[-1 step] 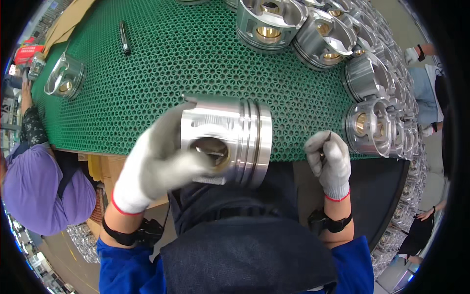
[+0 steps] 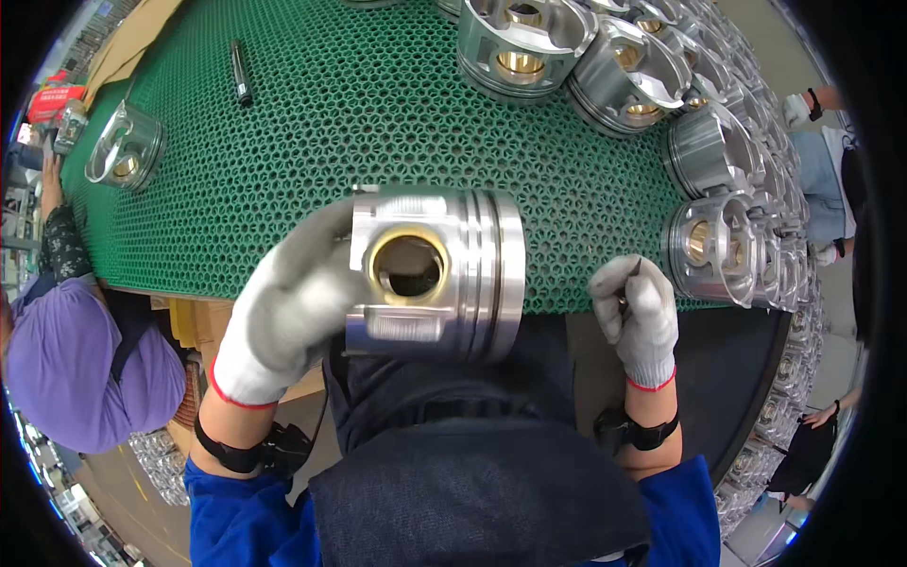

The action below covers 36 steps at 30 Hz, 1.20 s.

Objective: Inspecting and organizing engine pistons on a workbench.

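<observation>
My left hand (image 2: pixel 298 302), in a white knit glove, grips a silver engine piston (image 2: pixel 482 274) at its skirt end. The piston lies on its side above the mat's near edge, its ring grooves to the right. Its round pin bore, lined with a brass-coloured bushing (image 2: pixel 383 248), faces up at me. To the right, apart from the piston, my gloved right hand (image 2: pixel 644 312) is closed, fingers curled. A small dark pointed tip (image 2: pixel 635 268) sticks out between its thumb and forefinger; what it belongs to is hidden.
Green perforated matting (image 2: pixel 312 142) covers the table. Rows of pistons (image 2: pixel 713 246) crowd the right and far right. A lone piston (image 2: pixel 128 151) and a black pen (image 2: pixel 241 74) lie at left. A person in purple (image 2: pixel 85 369) sits on the left; other people stand at right.
The piston has turned about its long axis, so its pin bore now faces me more squarely. My left thumb has moved back off the bore. My right hand stays nearly still.
</observation>
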Tool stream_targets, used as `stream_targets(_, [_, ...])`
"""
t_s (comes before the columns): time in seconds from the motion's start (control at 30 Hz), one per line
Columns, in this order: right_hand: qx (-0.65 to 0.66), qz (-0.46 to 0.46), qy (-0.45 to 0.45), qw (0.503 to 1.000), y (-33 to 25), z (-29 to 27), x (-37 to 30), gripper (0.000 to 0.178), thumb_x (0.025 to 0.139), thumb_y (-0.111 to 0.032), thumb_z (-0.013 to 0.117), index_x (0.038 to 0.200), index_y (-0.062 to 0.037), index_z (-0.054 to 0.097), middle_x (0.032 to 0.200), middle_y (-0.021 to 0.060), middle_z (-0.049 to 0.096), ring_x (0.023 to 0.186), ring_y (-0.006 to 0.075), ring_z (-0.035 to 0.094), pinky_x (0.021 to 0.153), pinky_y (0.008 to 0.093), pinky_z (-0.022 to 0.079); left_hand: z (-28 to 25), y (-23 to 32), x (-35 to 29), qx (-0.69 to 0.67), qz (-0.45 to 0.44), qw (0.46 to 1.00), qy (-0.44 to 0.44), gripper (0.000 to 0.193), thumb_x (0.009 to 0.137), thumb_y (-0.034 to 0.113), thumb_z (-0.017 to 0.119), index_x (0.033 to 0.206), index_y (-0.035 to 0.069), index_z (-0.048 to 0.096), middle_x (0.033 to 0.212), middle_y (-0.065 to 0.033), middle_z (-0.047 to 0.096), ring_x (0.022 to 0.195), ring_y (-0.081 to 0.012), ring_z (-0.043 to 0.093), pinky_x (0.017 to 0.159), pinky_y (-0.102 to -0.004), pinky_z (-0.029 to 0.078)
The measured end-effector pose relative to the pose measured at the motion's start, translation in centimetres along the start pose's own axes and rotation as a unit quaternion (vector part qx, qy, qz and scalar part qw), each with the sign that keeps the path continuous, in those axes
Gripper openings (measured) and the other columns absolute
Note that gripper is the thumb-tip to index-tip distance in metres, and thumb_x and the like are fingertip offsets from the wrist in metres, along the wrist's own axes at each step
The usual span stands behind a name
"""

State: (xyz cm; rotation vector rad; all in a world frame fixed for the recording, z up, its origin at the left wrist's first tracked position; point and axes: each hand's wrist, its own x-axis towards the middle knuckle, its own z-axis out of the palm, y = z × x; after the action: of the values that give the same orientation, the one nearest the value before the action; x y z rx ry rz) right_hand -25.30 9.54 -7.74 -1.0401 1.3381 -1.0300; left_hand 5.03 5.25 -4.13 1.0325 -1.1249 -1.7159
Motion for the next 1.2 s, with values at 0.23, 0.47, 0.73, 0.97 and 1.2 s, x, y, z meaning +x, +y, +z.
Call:
stream_targets(0.23, [-0.001,0.002,-0.008,1.0,0.0,0.2,-0.1,0.054,0.081,-0.05,0.056,0.086,0.0032,0.064,0.061,0.0022,0.056,0.049,0.0044,0.045,0.043,0.0179,0.032,-0.8,-3.4,0.3,0.139,0.111,0.984,0.004,0.077,0.074,0.041,0.08,0.125,-0.006,0.046,0.112,-0.0146,0.062,0.104,-0.0186,0.059,0.092,-0.0335,0.047])
stream_targets(0.47, [0.006,0.02,-0.019,1.0,0.2,-0.2,0.0,0.053,0.081,-0.049,0.056,0.089,0.0033,0.064,0.064,0.0027,0.057,0.051,0.0044,0.046,0.044,0.0173,0.033,0.7,0.7,2.9,0.492,0.244,0.831,0.093,0.04,0.063,0.004,0.07,0.102,0.003,0.06,0.097,-0.0117,0.061,0.088,-0.0251,0.061,0.081,-0.0398,0.048])
stream_targets(0.73, [-0.028,-0.003,-0.019,0.999,-0.5,0.7,-0.6,0.048,0.086,-0.044,0.055,0.086,0.0032,0.063,0.072,0.0065,0.063,0.059,0.0071,0.052,0.051,0.0202,0.04,-4.4,-3.3,4.8,0.42,0.385,0.785,0.243,0.039,0.083,0.019,0.067,0.118,0.004,0.058,0.115,-0.0109,0.06,0.111,-0.0267,0.056,0.095,-0.0385,0.047])
stream_targets(0.97, [-0.212,-0.206,-0.075,0.952,-3.5,1.9,0.1,0.024,0.085,-0.021,0.055,0.087,0.001,0.065,0.077,0.0168,0.064,0.075,0.0308,0.064,0.068,0.0364,0.05,6.0,1.6,3.5,0.697,0.424,0.577,-0.045,0.041,0.068,0.009,0.063,0.109,0.005,0.059,0.11,-0.0107,0.06,0.107,-0.0294,0.057,0.097,-0.0441,0.046])
stream_targets(1.2, [-0.172,-0.206,-0.066,0.961,-3.3,3.3,0.9,0.026,0.089,-0.024,0.053,0.087,-0.0007,0.065,0.075,0.0162,0.062,0.067,0.0305,0.063,0.063,0.036,0.05,7.3,1.1,2.7,0.715,0.395,0.576,-0.022,0.047,0.064,0.014,0.072,0.108,0.005,0.059,0.11,-0.0113,0.062,0.108,-0.0318,0.059,0.099,-0.0445,0.045])
